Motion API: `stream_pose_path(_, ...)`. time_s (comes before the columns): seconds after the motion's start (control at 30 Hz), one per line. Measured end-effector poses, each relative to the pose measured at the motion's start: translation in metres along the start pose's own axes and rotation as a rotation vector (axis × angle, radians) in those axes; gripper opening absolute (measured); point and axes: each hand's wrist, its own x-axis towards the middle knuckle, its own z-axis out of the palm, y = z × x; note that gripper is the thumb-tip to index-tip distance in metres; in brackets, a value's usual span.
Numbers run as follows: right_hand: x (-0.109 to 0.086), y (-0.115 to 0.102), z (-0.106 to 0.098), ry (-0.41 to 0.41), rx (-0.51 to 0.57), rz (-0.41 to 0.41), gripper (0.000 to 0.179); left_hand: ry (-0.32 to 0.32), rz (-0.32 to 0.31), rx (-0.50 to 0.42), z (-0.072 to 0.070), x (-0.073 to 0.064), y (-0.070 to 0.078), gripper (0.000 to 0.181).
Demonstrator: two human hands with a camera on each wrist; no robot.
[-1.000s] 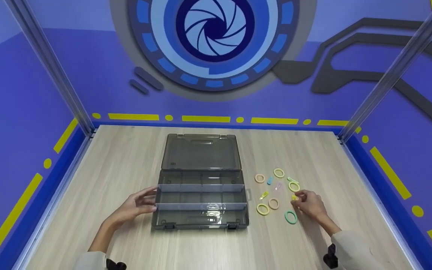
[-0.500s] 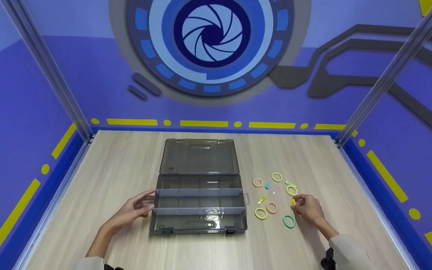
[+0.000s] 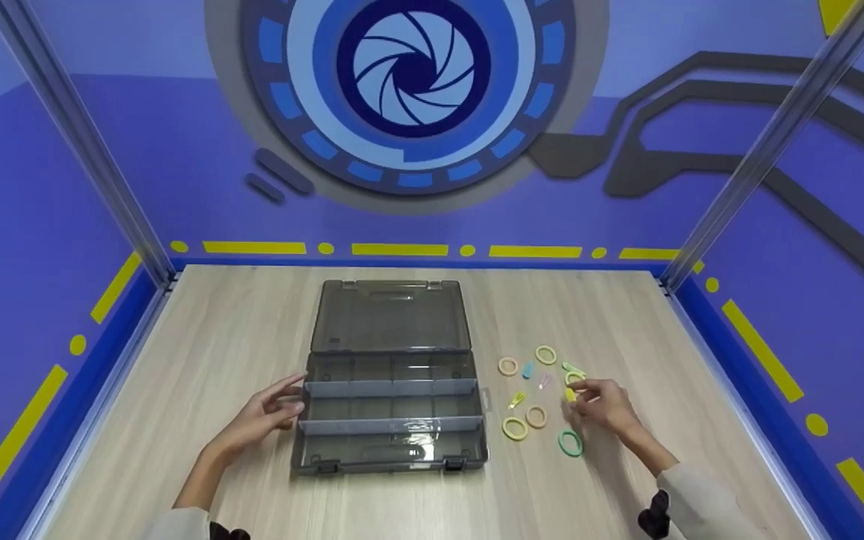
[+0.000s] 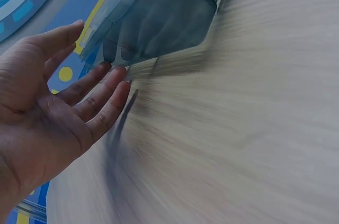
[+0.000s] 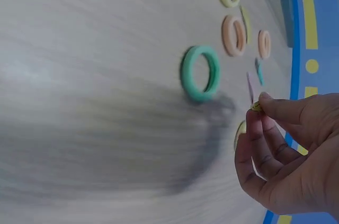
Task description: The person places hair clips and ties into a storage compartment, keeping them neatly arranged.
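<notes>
Left hand: beside the box's left wall, (image 3: 248, 427) fingers extended and loosely spread, gripping nothing; the left wrist view alone shows the palm and the wall's outer face. Whether fingertips touch it, I cannot tell.

Box: (image 3: 387, 466) open, latches on the near edge; unfolded, its long axis runs from near to far, the lid (image 3: 391, 319) pointing away from the person. Only the head view shows the frosted dividers (image 3: 391, 388) running left to right inside.

Near the box's right side: a peach ring, (image 3: 508, 374) a yellow ring (image 3: 514, 439) and a loose yellow clip, (image 3: 516, 400) slanting from near left to far right.

Farther right of the box: a blue clip, (image 3: 527, 370) roughly near to far; a second peach ring; (image 3: 536, 427) a pink clip, (image 3: 544, 382) tilted with its far end rightward.

Held yellow clip: (image 3: 570, 394) well right of the box, between thumb and fingertip. The head view shows a yellow bit jutting from the fingertips on the box side; the right wrist view shows only a small part, so its long axis is unclear.

Right hand: (image 3: 604, 407) rightmost from the box, in a narrow pinch on that clip; the right wrist view shows the curled lower fingers, and the green ring (image 5: 187, 75) large.
</notes>
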Motion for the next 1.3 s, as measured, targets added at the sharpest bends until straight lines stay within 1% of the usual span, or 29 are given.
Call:
stream_pose_path(0.13, -0.001, -0.012, 0.004, -0.037, 0.018, -0.006, 0.028, -0.01, 0.008, -0.007, 0.0, 0.002, -0.001, 0.065)
stream_pose_path(0.2, 0.0, -0.019, 0.007, -0.07, 0.036, -0.009, 0.029, -0.019, 0.014, -0.009, -0.001, 0.004, -0.002, 0.066)
stream_pose_path(0.33, 0.001, -0.038, 0.011, -0.149, 0.09, -0.051, 0.03, -0.039, 0.013, -0.013, -0.003, 0.007, -0.004, 0.068)
stream_pose_path(0.43, 0.003, -0.052, 0.017, -0.192, 0.13, -0.07, 0.031, -0.033, 0.006, -0.015, -0.003, 0.007, -0.003, 0.069)
stream_pose_path(0.63, 0.01, -0.073, 0.035, -0.266, 0.237, -0.061, 0.034, -0.024, -0.008, -0.006, -0.003, 0.004, -0.002, 0.07)
stream_pose_path(0.7, 0.012, -0.079, 0.042, -0.274, 0.255, -0.054, 0.034, -0.029, -0.016, -0.003, -0.003, 0.003, -0.002, 0.07)
stream_pose_path(0.83, 0.014, -0.089, 0.054, -0.281, 0.253, -0.024, 0.033, -0.033, -0.024, -0.002, -0.003, 0.004, -0.003, 0.07)
stream_pose_path(1.07, 0.018, -0.111, 0.069, -0.302, 0.261, 0.019, 0.033, -0.043, -0.033, -0.015, -0.005, 0.008, 0.0, 0.07)
stream_pose_path(1.3, 0.024, -0.13, 0.085, -0.342, 0.279, -0.029, 0.031, -0.045, -0.057, -0.065, -0.004, 0.008, 0.0, 0.073)
